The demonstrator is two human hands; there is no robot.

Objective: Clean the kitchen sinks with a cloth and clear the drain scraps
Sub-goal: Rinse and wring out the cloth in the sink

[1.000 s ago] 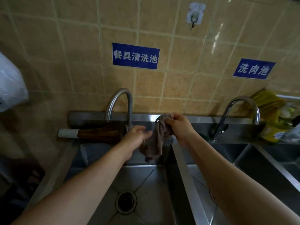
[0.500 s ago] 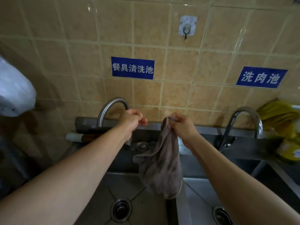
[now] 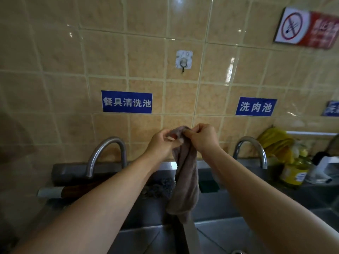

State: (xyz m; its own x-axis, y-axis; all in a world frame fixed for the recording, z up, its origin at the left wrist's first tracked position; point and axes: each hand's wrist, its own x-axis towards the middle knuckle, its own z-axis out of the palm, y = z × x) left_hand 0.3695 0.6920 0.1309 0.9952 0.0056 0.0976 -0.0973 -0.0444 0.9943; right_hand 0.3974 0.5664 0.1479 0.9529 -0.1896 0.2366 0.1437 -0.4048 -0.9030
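both hands up in front of the tiled wall, holding the cloth (image 3: pixel 185 173) by its top edge. left hand (image 3: pixel 162 142) pinches one side of the edge, right hand (image 3: pixel 203 137) pinches the other, fingers curled on fabric, hands almost touching. rest of the cloth hangs limp, bunched into a narrow column, over the divider (image 3: pixel 189 235) between the two sinks.

looks like they're either opening it out or lining it up for the wall hook (image 3: pixel 184 61) straight above; can't tell which. for the hook: find a loop or gather one corner tight, lift straight up, let the weight hang below so it doesn't slip off. for wiping: spread the hands apart to flatten it, then fold to a pad.

around: left faucet (image 3: pixel 107 153) and right faucet (image 3: pixel 251 149) flank the hands, both close enough to snag the cloth on the way down. brush handle (image 3: pixel 60 191) lies along the back ledge on the left, dark scrubber (image 3: pixel 159 186) behind the cloth. yellow gloves (image 3: pixel 275 142) and bottles (image 3: pixel 295 171) sit right of the faucet, well apart. drains are barely in view, scraps can't be checked.
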